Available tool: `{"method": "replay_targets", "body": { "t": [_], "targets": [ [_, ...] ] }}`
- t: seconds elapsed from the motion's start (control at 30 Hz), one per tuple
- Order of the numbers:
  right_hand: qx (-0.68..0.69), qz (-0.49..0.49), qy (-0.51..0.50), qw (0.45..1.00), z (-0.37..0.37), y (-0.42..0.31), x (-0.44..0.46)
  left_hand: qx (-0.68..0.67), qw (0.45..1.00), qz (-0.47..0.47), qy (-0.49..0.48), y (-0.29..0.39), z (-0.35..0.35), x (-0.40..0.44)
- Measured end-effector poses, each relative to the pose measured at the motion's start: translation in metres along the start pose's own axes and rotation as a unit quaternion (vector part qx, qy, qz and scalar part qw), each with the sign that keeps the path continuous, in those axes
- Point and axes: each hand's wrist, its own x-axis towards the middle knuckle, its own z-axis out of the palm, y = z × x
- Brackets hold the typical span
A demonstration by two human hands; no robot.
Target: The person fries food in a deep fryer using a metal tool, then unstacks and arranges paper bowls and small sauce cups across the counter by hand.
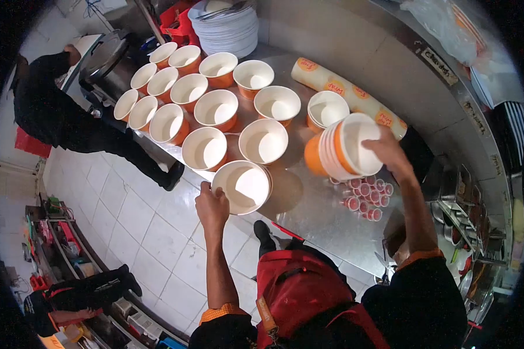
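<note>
Holding, head view: right hand (384, 146), part-curled, gripping the rim of a tilted orange-and-white tub stack (332, 154) over the table (317, 218); left hand (212, 206), pinched on the front tub (240, 187), table's near edge; tub rows (215, 109) beyond; small red cups (353, 203) near the stack; printed roll (339, 88) behind

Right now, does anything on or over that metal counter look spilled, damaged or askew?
I see nothing spilled or damaged on the metal counter. The tub stack tips sideways, unlike the upright tubs, but seemingly because the right hand holds it.
</note>
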Motion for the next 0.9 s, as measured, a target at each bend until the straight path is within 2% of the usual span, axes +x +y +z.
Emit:
{"method": "replay_targets", "body": {
  "t": [0.07,0.1,0.17,0.2,0.27,0.33,0.4,0.43,0.5,0.63,0.8,0.83,0.9],
  "targets": [
    [0.055,-0.003,0.046,0.997,-0.025,0.023,0.007,-0.078,0.997,0.019,0.004,-0.001,0.002,0.003],
    [0.055,0.005,0.05,0.997,-0.033,0.029,0.004,-0.039,0.999,0.032,0.008,0.0,0.001,0.004],
    [0.119,-0.007,0.048,0.992,-0.045,0.02,-0.004,-0.072,0.997,0.03,0.013,0.006,-0.001,0.003],
    [0.122,-0.002,0.052,0.991,-0.038,0.026,-0.001,-0.105,0.994,0.026,0.026,0.009,-0.002,0.003],
    [0.205,0.063,0.028,0.976,-0.011,0.045,0.011,-0.084,0.995,0.046,0.035,0.008,0.003,0.004],
    [0.126,0.054,0.028,0.99,0.022,0.029,0.015,-0.112,0.993,0.011,0.016,0.009,0.006,0.003],
    [0.017,0.031,0.035,0.999,0.053,0.05,0.041,-0.13,0.991,0.017,0.032,0.008,0.004,0.001],
    [0.023,0.027,0.036,0.999,0.056,0.046,0.046,-0.13,0.991,0.021,0.034,0.008,0.001,0.0],
    [-0.06,-0.015,0.073,0.995,0.061,0.041,0.051,-0.157,0.987,0.01,0.035,0.009,-0.003,-0.006],
    [-0.077,-0.018,0.115,0.99,0.063,0.056,0.072,-0.143,0.988,0.013,0.051,0.005,-0.007,-0.011],
    [-0.155,-0.019,0.153,0.976,0.064,0.054,0.083,-0.208,0.97,0.077,0.099,0.011,-0.019,-0.018],
    [-0.168,-0.018,0.151,0.974,0.061,0.049,0.08,-0.256,0.96,0.061,0.101,0.019,-0.023,-0.022],
    [-0.135,-0.039,0.145,0.979,0.056,0.047,0.076,-0.264,0.96,0.029,0.087,0.047,-0.042,-0.035]
  ]
}}
